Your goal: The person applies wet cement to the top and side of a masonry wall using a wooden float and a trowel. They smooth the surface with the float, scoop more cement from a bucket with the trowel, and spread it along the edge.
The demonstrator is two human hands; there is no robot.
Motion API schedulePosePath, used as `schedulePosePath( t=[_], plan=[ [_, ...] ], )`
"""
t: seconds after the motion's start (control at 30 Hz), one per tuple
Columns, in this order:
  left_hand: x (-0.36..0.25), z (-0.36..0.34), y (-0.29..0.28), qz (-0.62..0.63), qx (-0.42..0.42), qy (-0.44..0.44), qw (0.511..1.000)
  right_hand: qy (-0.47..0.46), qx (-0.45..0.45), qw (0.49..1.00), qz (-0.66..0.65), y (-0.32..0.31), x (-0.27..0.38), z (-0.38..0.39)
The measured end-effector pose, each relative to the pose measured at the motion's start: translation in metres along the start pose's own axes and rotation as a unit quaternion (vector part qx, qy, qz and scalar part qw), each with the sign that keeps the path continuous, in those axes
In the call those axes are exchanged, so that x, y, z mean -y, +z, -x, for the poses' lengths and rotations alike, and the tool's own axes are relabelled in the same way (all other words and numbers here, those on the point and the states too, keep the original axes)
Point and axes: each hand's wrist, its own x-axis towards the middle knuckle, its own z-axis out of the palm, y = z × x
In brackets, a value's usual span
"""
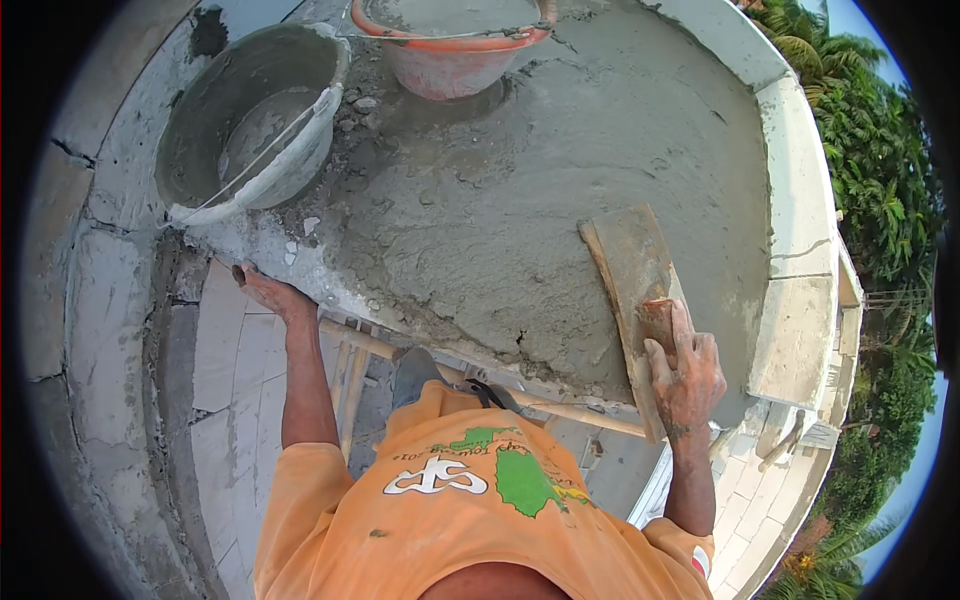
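Note:
My right hand (pixel 685 370) grips the reddish handle of a long, worn wooden float (pixel 625 265), which lies on grey wet mortar (pixel 500 220) spread over a raised slab. The mortar is rough and lumpy along the near edge and smoother farther right. My left hand (pixel 270 290) holds the slab's pale, crusted near edge (pixel 240 240), just below a large grey mortar-stained bucket (pixel 180 180) with a wire handle. An orange bucket (pixel 450 70) holding grey mix stands at the top, beside the grey one.
A pale curved parapet (pixel 795 340) bounds the mortar on the right, with trees (pixel 870 180) beyond. Under the near edge are bamboo poles (pixel 355 380) above a lower tiled surface (pixel 230 420). A cracked concrete wall top (pixel 110 330) runs along the left.

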Motion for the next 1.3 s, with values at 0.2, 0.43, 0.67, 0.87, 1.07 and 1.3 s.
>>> schedulePosePath(
  t=[0.2, 0.43, 0.67, 0.87, 1.07, 1.3],
  plan=[
    [0.017, -0.010, 0.007, -0.167, -0.068, 0.144, 0.973, 0.023, -0.028, 0.996, -0.079, 0.002, 0.037, -0.021],
    [0.022, -0.013, 0.005, -0.146, -0.071, 0.138, 0.977, -0.177, -0.004, 0.981, -0.080, 0.022, 0.078, -0.038],
    [0.027, -0.018, -0.009, -0.203, -0.044, 0.163, 0.964, 0.011, -0.008, 0.998, 0.063, 0.007, -0.015, -0.016],
    [0.023, -0.015, -0.008, -0.370, -0.059, 0.190, 0.907, -0.014, -0.065, 0.997, -0.050, 0.010, -0.006, -0.025],
    [0.020, -0.024, -0.009, -0.310, -0.005, 0.157, 0.938, -0.105, -0.026, 0.994, -0.014, 0.027, 0.018, -0.037],
    [0.021, -0.028, -0.032, -0.467, 0.028, 0.283, 0.837, 0.018, -0.050, 0.997, 0.049, 0.019, -0.048, -0.029]
  ],
)
